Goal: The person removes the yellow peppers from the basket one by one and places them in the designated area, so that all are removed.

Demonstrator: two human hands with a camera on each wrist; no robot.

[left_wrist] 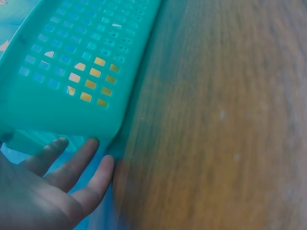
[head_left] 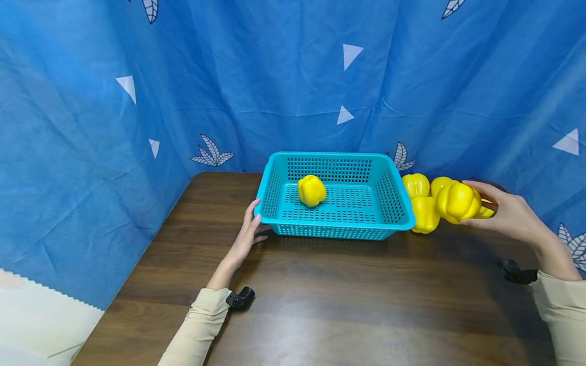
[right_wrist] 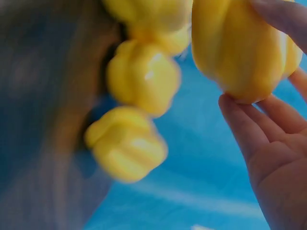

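At the front left corner of a turquoise plastic basket [head_left: 329, 230], my left hand [head_left: 244, 234] touches the rim, with its lower fingers [left_wrist: 72, 170] fairly straight beside the corner in the left wrist view. One yellow bell pepper [head_left: 312, 191] lies inside, toward the basket's left. My right hand [head_left: 508, 211] grips another yellow bell pepper [right_wrist: 244, 52] between thumb and fingers, to the right of the basket. Beneath and beside that held pepper, several more yellow bell peppers [head_left: 425, 214] sit close together; it partly hides some of them.
A dark brown wooden table [head_left: 348, 300] carries everything. Behind it hangs a blue curtain [head_left: 274, 76] with white triangles and leaf prints. Part of a dark round edge [head_left: 496, 186] shows behind the right hand. Black wrist cameras [head_left: 240, 298] sit on both wrists.
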